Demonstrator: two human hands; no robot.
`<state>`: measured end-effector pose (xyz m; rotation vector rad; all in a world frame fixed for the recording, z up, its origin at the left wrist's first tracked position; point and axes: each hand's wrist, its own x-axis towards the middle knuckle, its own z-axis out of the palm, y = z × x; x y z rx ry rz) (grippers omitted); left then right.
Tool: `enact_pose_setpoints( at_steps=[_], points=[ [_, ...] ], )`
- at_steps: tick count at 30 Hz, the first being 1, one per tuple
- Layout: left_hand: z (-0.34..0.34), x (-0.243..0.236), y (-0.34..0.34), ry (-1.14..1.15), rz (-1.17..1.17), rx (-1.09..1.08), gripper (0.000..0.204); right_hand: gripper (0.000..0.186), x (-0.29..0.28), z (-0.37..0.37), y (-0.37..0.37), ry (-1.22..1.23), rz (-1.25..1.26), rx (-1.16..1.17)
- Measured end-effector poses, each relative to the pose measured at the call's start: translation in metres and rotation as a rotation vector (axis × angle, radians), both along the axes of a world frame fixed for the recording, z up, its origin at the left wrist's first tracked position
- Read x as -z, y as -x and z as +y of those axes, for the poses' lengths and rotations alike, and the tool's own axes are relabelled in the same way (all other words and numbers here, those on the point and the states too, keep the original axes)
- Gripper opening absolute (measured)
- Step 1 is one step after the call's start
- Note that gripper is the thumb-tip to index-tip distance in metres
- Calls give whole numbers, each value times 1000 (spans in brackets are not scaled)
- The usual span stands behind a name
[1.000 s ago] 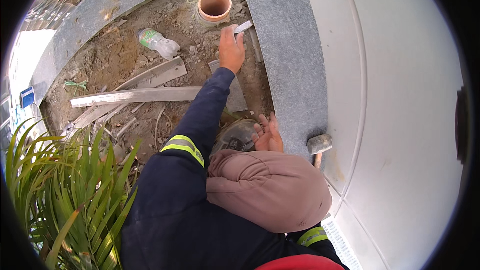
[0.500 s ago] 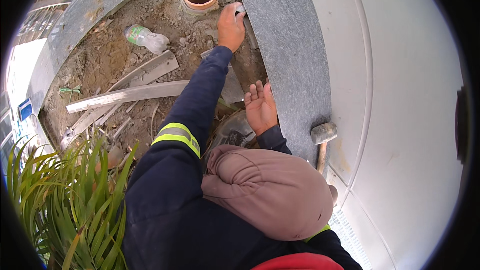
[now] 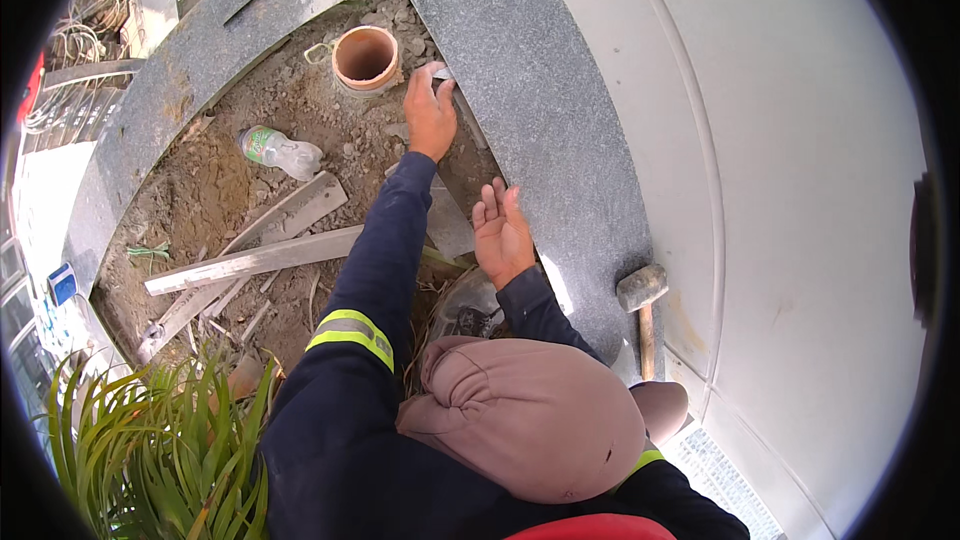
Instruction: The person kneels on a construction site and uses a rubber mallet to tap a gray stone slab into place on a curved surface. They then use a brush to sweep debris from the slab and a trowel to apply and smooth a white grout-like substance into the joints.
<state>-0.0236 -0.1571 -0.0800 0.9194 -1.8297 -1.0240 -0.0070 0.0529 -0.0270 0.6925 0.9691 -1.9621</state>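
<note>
My left hand [image 3: 431, 118] reaches to the inner edge of a grey speckled stone slab [image 3: 520, 70]. Its thumb and fingers close round a small pale grey piece [image 3: 441, 73] at that edge; most of the piece is hidden by the fingers. Nearer to me, my right hand [image 3: 504, 238] is palm up and holds nothing. Its fingers are stretched and slightly curled, with the tips beside the same slab edge. An orange-brown clay pipe [image 3: 367, 62] stands upright in the soil, just left of and beyond my left hand.
A mallet [image 3: 642, 290] with a wooden handle lies on the slab at right, by a white wall [image 3: 790, 190]. In the soil [image 3: 220, 180] lie a plastic bottle [image 3: 280, 152] and long pale strips [image 3: 255, 260]. A leafy plant [image 3: 160, 450] grows at lower left. My bent knee [image 3: 540, 410] rises in front.
The whole view has shifted, so the slab, pipe and bottle sit lower and further left. Both hands keep nearly the same places along the slab edge.
</note>
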Motion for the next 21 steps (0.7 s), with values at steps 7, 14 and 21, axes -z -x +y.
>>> enact_pose_setpoints(
  at_steps=[7,14,21],
  points=[
    [-1,0,2,-16,-12,-6,28,38,-1,-26,10,109,-47,282],
    [1,4,3,13,0,-31,29,46,-7,-24,15,231,-144,402],
    [5,4,6,-15,-6,-42,31,54,-11,-19,18,289,-263,472]
  ],
)
